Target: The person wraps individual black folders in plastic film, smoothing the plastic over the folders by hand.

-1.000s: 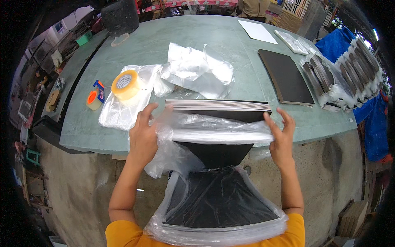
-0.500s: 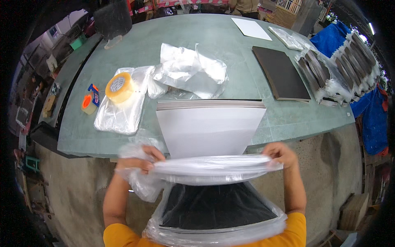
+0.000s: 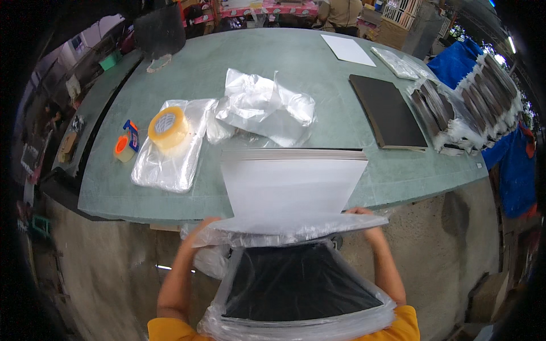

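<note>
A stack of white sheets point(image 3: 293, 184) with a dark far edge juts over the near edge of the table. Across its near end stretches a clear plastic bag point(image 3: 296, 229), its rim spread between my hands. My left hand point(image 3: 206, 225) grips the left end of the plastic, which partly covers the fingers. At the right end, my right hand point(image 3: 364, 217) holds the plastic, with some fingers hidden behind it. Closer to my body lies a black flat panel point(image 3: 296, 284) wrapped in clear plastic; whether it joins the white stack is hidden.
On the green table point(image 3: 273, 51) are a tape roll point(image 3: 168, 128) on a pile of clear bags point(image 3: 170, 170), a tape dispenser point(image 3: 126, 145), and crumpled plastic point(image 3: 267, 108). To the right lie a dark stack point(image 3: 389, 111), a white sheet point(image 3: 348, 50) and plastic-wrapped dark bundles point(image 3: 466, 108).
My hands have moved slightly closer together with the bag's rim, which now looks flatter. The loose plastic by my left hand hangs lower. The view has tilted up slightly.
</note>
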Tool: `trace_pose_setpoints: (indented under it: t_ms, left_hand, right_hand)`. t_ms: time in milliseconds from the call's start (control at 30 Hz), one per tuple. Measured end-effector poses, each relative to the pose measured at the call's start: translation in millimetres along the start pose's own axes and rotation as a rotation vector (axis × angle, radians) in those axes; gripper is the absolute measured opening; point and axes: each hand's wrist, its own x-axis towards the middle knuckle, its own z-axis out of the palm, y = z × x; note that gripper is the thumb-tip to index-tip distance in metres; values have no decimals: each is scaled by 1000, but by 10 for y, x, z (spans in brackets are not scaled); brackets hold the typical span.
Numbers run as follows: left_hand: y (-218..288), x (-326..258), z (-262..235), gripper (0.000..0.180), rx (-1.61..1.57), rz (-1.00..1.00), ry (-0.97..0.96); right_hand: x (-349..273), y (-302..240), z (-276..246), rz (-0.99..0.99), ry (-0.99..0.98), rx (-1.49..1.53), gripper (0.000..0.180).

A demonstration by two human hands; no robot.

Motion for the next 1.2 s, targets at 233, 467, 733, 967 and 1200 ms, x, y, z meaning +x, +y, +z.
trace_pose_setpoints:
  t_ms: [233, 467, 733, 967, 1200]
  left_hand:
    - [1365, 539, -1314, 30, -877, 326, -494]
    - [930, 127, 961, 28, -352, -5, -431]
    - [1647, 1072, -84, 15, -875, 106, 253]
    - [1258, 1135, -953, 10, -1071, -149, 461]
    - [1514, 1131, -616, 8, -801, 35, 362]
  right_hand:
    - [-322, -852, 419, -353, -1474, 55, 39]
    - [-156, 863, 681, -159, -833, -666, 48]
    - [101, -424, 1025, -23, -716, -119, 41]
    - [20, -773, 736, -192, -912, 81, 30]
    - [-45, -989, 958, -62, -643, 250, 23]
